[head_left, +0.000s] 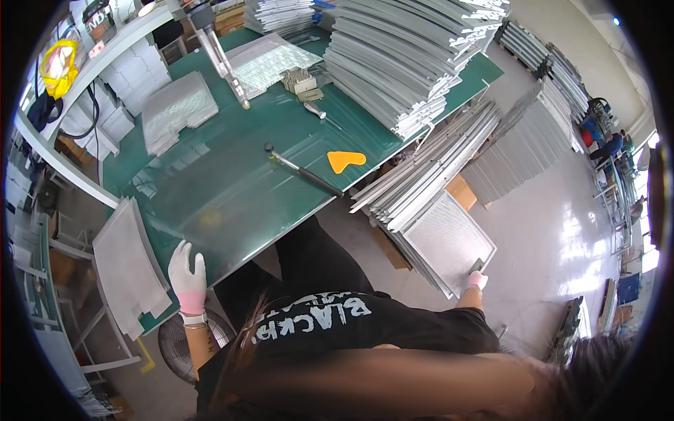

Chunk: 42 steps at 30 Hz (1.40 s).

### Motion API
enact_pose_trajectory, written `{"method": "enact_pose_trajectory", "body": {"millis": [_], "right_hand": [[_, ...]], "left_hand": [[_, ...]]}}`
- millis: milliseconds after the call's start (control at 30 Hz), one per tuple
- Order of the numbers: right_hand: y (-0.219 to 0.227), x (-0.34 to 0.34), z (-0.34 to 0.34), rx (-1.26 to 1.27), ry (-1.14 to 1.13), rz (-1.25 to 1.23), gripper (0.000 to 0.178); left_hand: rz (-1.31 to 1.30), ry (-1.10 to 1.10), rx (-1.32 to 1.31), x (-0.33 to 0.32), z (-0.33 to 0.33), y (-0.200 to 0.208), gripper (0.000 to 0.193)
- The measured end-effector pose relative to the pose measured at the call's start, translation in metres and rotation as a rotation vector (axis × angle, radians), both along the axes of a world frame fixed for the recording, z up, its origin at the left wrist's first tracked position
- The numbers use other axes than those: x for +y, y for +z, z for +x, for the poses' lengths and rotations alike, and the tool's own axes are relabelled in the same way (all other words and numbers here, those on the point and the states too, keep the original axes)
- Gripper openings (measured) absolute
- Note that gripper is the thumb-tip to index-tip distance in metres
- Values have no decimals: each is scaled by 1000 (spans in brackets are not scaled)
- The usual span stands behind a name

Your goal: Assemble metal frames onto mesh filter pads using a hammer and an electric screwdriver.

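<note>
Shirt (400, 326) up close | right hand (477, 281) clamped on panel (449, 238) corner, two hands = less flex imo | left hand (187, 277) empty, fingers apart, sheets (128, 259) just left

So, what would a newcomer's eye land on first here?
Probably the orange-yellow scraper, vivid on the green tabletop near its right edge, with a hammer just left of it. Next, the tall stack of grey panels at the table's far right, and the bright yellow bag at upper left. Then the gloved right hand at the lower right corner of a mesh-like panel beside the table.
</note>
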State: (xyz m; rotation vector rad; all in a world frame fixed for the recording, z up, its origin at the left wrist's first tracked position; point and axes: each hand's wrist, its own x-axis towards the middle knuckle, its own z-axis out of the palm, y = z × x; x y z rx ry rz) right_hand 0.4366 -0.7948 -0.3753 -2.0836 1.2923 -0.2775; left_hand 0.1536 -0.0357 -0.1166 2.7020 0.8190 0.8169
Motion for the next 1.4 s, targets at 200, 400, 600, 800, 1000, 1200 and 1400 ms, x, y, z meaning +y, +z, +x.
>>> {"method": "enact_pose_trajectory", "body": {"millis": [200, 400, 600, 800, 1000, 1200, 1400], "right_hand": [[85, -53, 0, -120, 365, -288, 36], [203, 132, 56, -632, 738, 58, 33], [242, 410, 62, -983, 1163, 143, 28], [263, 608, 33, -953, 1538, 655, 22], [242, 704, 5, -863, 1857, 816, 28], [269, 690, 64, -829, 2292, -54, 45], [267, 575, 75, -97, 2082, -711, 57]], "left_hand": [[-194, -78, -73, -8, 9, -14, 31], [-674, -607, -233, -43, 59, -10, 49], [-1238, -842, -812, -76, 108, 70, 100], [-1160, -1211, -833, 7, 39, 75, 77], [-320, -1383, -641, 37, 86, 190, 70], [240, -1186, -339, -35, 87, 203, 32], [506, -845, -340, -34, 111, 157, 28]]}}
